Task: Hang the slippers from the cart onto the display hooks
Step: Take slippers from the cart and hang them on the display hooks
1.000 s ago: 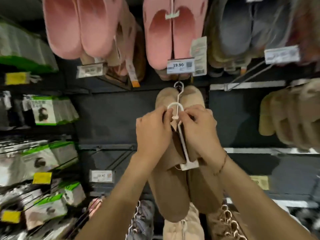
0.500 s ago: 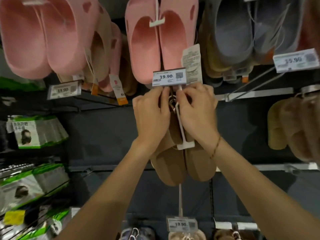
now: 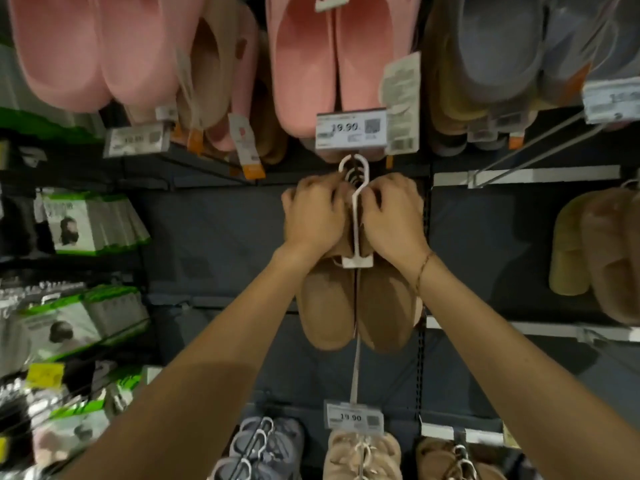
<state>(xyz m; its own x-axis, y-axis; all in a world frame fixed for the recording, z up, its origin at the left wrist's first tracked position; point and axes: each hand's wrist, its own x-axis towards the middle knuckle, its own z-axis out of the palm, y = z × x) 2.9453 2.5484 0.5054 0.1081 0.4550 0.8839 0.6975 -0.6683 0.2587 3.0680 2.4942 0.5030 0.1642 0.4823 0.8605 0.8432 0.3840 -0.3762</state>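
Tan slippers (image 3: 360, 303), a pair clipped on a white plastic hanger (image 3: 356, 216), hung toes down between both hands, against the dark back panel (image 3: 214, 233). Hanger's curved top (image 3: 353, 168) sat just above the fingertips and right under a price tag (image 3: 350, 129) reading 19.90; can't tell if it was actually over the display hook, hook itself hidden behind tag & hands.

Left hand (image 3: 313, 216) gripped the left slipper's upper part, fingers curled in toward the hanger stem. Right hand (image 3: 393, 216) did the same on the right slipper, fingers curled around its top edge, thin bracelet (image 3: 423, 268) on that wrist. Both hands nearly touching, hanger stem btwn them.

Above the hands: pink slippers (image 3: 311, 64) on the upper row, more pink ones (image 3: 90, 53) up & to the left, grey-blue slippers (image 3: 498, 46) up & to the right. Right of the right hand, well apart: fuzzy beige slippers (image 3: 595, 251). Below the hands: a second price tag (image 3: 354, 418), also 19.90, w/ beige slippers (image 3: 360, 455) under it & grey ones (image 3: 266, 448) beside those. Left of the left hand, well apart: green-and-white packets (image 3: 86, 223) on pegs, more lower down, blurred.
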